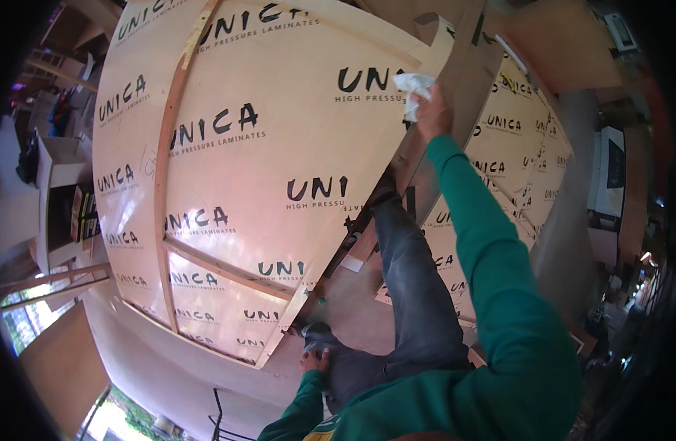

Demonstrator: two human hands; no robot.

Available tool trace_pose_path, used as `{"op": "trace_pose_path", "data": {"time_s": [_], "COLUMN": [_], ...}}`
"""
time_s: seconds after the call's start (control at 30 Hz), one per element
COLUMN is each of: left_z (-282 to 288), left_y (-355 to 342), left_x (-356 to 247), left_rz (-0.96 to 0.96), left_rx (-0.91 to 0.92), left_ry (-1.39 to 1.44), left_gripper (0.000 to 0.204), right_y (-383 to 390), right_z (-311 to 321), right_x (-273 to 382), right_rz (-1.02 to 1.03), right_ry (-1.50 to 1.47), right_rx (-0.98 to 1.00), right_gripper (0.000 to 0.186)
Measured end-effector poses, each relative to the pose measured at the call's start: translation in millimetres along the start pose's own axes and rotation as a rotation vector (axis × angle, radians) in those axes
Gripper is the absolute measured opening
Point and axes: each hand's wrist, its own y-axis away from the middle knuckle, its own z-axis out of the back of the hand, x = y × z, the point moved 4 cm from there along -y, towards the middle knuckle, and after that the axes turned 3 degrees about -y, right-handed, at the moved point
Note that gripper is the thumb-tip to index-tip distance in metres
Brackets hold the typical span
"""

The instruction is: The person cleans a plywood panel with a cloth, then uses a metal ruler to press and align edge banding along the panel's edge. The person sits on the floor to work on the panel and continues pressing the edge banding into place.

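Note:
My right hand is closed round a crumpled white cloth. It holds the cloth at the upper right edge of a large laminate-faced panel, beside a long brown strip that runs along that edge. The right arm is stretched far forward in a green sleeve. Down near the panel's lower corner, my left hand rests on my bent leg, its fingers laid over the dark trousers and nothing seen in them. Wooden battens cross the panel's face.
A second printed panel lies to the right, beyond my arm. Plain brown boards stand at the far right. On the left are a white cabinet and a leaning board. A black metal frame stands at the lower left.

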Motion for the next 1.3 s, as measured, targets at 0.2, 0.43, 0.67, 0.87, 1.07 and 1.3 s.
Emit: {"op": "trace_pose_path", "data": {"time_s": [0.2,0.43,0.67,0.87,1.07,1.3], "left_z": [-38,-26,-37,-41,-12,-90], "left_y": [12,42,46,62,76,129], "left_x": [-11,-26,-24,-28,-25,59], "left_rz": [-0.012,0.175,0.191,0.242,0.164,-0.289], "left_rx": [-0.060,-0.113,-0.128,-0.186,-0.207,-0.183], "left_ry": [0.097,0.175,0.238,0.302,0.263,0.627], "left_gripper": [0.077,0.074,0.073,0.074,0.076,0.085], "right_y": [-51,-93,-81,53,231,438], "right_z": [-4,-4,-9,-32,-31,-4], "right_x": [-5,-29,-29,0,31,119], "right_rz": [-0.113,-0.099,0.060,0.155,0.272,0.568], "right_ry": [-0.040,0.180,0.264,0.180,0.084,-0.046], "right_rx": [0.024,0.036,-0.045,0.096,0.456,1.414], "right_gripper": [0.034,0.051,0.063,0.050,0.040,0.039]}}
